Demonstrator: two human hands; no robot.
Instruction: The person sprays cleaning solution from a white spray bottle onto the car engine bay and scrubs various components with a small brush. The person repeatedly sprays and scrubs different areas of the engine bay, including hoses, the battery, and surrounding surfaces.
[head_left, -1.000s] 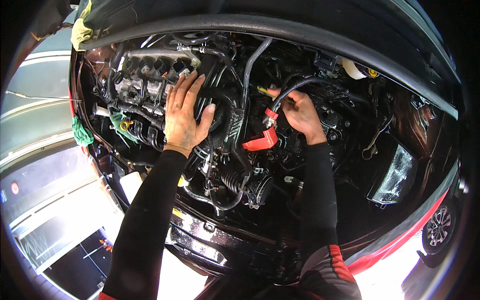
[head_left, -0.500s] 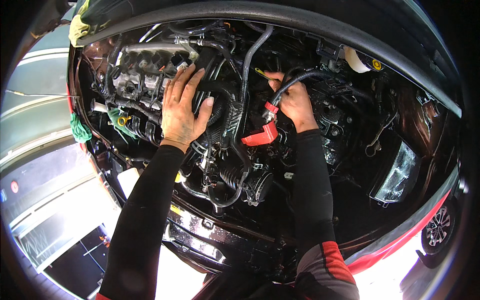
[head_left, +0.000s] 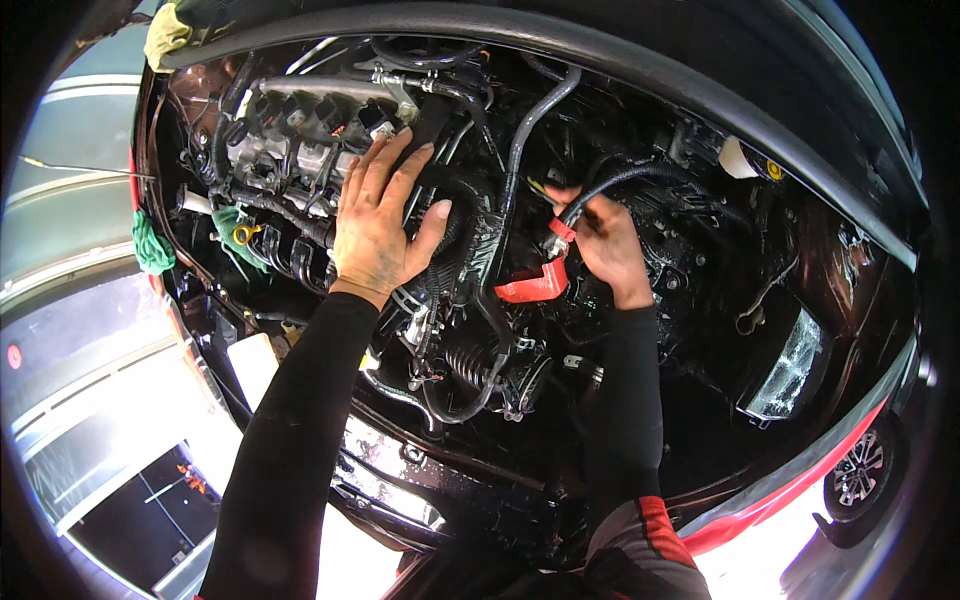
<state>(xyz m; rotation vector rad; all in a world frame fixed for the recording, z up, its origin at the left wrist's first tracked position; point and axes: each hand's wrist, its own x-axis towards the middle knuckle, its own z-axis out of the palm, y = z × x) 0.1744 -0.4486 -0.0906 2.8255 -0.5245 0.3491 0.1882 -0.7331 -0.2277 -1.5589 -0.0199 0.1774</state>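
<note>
Inside an open car engine bay, my left hand (head_left: 383,225) lies with fingers spread over hoses beside the engine block (head_left: 300,155), holding nothing. My right hand (head_left: 612,250) is closed around a slim tool with a yellow end (head_left: 537,187); most of it is hidden, so its kind does not show. A thick black cable (head_left: 625,175) arches over my right fingers. At its end sit a metal clamp and a red plastic terminal cover (head_left: 535,285), just left of my right wrist. A long black hose (head_left: 520,150) runs between my hands.
The hood edge (head_left: 480,25) arches across the top. A yellow dipstick loop (head_left: 243,234) and a green cloth (head_left: 152,243) are at the left, and a headlight (head_left: 787,370) at the right. A ribbed intake duct (head_left: 475,362) lies below my hands.
The view has shifted a little, so the engine bay sits slightly right and lower. My right hand still holds the slim tool, now tucked further behind the cable. My left hand stays spread.
</note>
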